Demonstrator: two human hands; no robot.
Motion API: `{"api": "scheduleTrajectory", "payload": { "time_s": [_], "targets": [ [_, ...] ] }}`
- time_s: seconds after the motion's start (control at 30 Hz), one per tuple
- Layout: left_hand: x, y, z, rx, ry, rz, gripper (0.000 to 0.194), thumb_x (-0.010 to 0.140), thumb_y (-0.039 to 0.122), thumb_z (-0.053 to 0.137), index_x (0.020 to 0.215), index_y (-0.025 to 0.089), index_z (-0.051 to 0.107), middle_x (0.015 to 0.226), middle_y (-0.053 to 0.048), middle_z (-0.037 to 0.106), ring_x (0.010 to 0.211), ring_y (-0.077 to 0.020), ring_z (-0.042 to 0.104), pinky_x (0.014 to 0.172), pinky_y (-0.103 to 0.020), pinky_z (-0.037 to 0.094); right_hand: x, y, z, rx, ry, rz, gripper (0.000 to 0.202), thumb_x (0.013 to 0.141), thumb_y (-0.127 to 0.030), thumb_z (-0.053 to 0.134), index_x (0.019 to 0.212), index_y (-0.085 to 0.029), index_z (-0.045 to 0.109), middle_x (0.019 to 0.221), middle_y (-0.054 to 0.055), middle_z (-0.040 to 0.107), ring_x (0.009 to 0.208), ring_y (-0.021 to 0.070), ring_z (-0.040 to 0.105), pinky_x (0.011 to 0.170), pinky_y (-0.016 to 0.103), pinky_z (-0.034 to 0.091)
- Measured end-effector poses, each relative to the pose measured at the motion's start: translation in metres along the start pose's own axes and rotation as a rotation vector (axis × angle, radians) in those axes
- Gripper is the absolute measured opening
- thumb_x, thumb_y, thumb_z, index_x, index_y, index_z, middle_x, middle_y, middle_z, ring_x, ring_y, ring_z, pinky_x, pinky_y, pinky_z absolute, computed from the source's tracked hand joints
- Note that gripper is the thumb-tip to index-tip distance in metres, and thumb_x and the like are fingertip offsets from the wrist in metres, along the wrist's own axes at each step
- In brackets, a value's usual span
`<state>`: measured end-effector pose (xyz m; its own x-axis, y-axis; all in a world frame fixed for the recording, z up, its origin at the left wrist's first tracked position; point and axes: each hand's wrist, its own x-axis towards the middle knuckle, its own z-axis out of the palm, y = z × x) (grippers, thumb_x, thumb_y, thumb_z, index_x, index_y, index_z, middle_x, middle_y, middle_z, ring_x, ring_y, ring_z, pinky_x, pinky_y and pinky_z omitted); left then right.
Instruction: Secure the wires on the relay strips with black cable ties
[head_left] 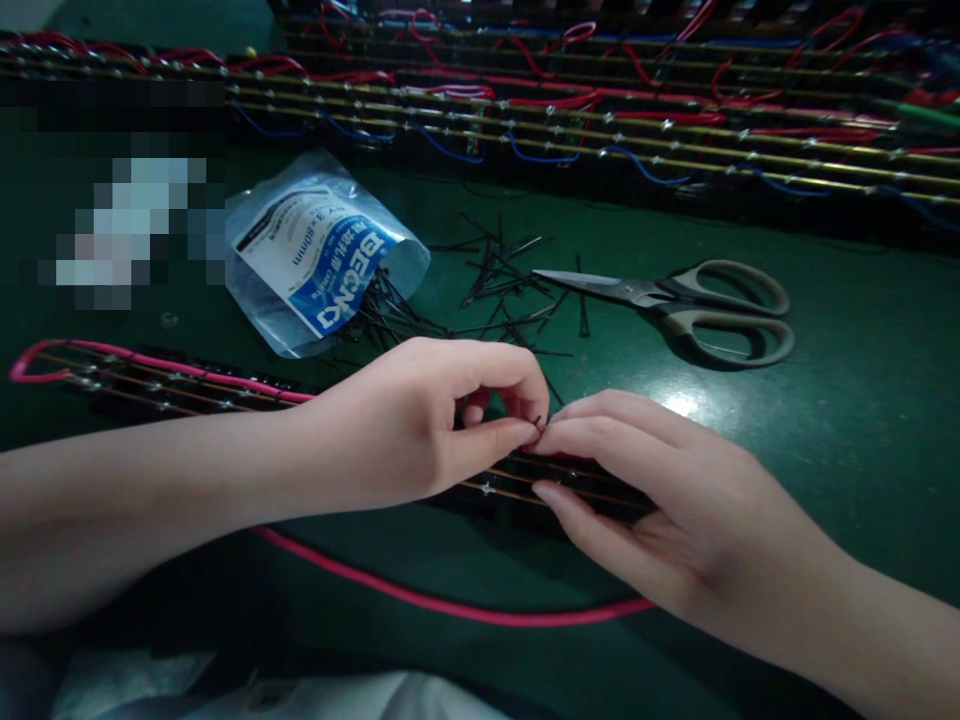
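Observation:
A narrow dark strip assembly (487,489) with thin metal rods runs under both hands, and a pink-red cable (210,374) lies along its top edge. My left hand (457,415) pinches the end of a black cable tie (537,421) between thumb and forefinger above the strip. My right hand (660,480) grips the strip just to the right, thumb on the near side and fingers on the far side, its fingertips close to the left hand's. The cable's other stretch curves below the strip and passes behind my right wrist.
Beyond the hands, an open plastic bag (300,250) spills black cable ties. Loose ties (499,265) lie beside scissors (660,300) pointing left on the green table (862,400). Long wired assemblies (525,100) span the back. Pale cloth shows at the bottom edge.

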<state>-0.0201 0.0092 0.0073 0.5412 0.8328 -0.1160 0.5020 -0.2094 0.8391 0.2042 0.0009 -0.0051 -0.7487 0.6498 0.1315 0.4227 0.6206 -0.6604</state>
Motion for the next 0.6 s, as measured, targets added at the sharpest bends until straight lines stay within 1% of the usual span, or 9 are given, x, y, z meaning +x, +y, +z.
{"api": "scheduleTrajectory", "payload": {
  "time_s": [0.1, 0.27, 0.47, 0.6],
  "targets": [
    [0.0007, 0.0004, -0.0006, -0.023, -0.012, -0.002, 0.012, 0.092, 0.012, 0.062, 0.084, 0.021, 0.065, 0.074, 0.011, 0.062, 0.065, -0.0042, 0.053, 0.058, -0.013, 0.041, 0.0002, 0.0005, 0.0002, -0.011, 0.003, -0.003, 0.013, 0.094, -0.016, 0.059, 0.104, -0.018, 0.067, 0.097, 0.004, 0.070, 0.089, 0.0136, 0.064, 0.074, 0.023, 0.052],
    [0.0010, -0.0002, -0.0014, -0.017, -0.031, 0.005, 0.014, 0.092, 0.010, 0.059, 0.084, 0.021, 0.064, 0.076, 0.011, 0.063, 0.069, -0.0044, 0.056, 0.061, -0.014, 0.042, 0.0003, 0.0012, 0.0013, -0.016, 0.004, -0.004, 0.013, 0.094, -0.016, 0.058, 0.103, -0.017, 0.067, 0.096, 0.004, 0.070, 0.087, 0.0145, 0.065, 0.073, 0.025, 0.052],
    [0.0003, -0.0032, -0.0015, 0.046, 0.003, 0.014, 0.016, 0.095, 0.012, 0.052, 0.088, 0.021, 0.063, 0.082, 0.008, 0.065, 0.075, -0.0077, 0.059, 0.064, -0.017, 0.043, 0.0004, 0.0017, 0.0024, -0.018, 0.023, -0.013, 0.013, 0.094, -0.016, 0.059, 0.104, -0.017, 0.067, 0.098, 0.004, 0.071, 0.089, 0.0141, 0.065, 0.075, 0.024, 0.052],
    [-0.0001, -0.0039, 0.0002, 0.018, 0.020, -0.008, 0.015, 0.095, 0.015, 0.054, 0.088, 0.023, 0.064, 0.082, 0.007, 0.066, 0.076, -0.0085, 0.060, 0.064, -0.018, 0.044, 0.0003, 0.0026, 0.0028, -0.007, 0.026, 0.005, 0.014, 0.093, -0.017, 0.060, 0.106, -0.018, 0.065, 0.097, 0.003, 0.071, 0.086, 0.0146, 0.065, 0.072, 0.025, 0.052]
  ]
}}
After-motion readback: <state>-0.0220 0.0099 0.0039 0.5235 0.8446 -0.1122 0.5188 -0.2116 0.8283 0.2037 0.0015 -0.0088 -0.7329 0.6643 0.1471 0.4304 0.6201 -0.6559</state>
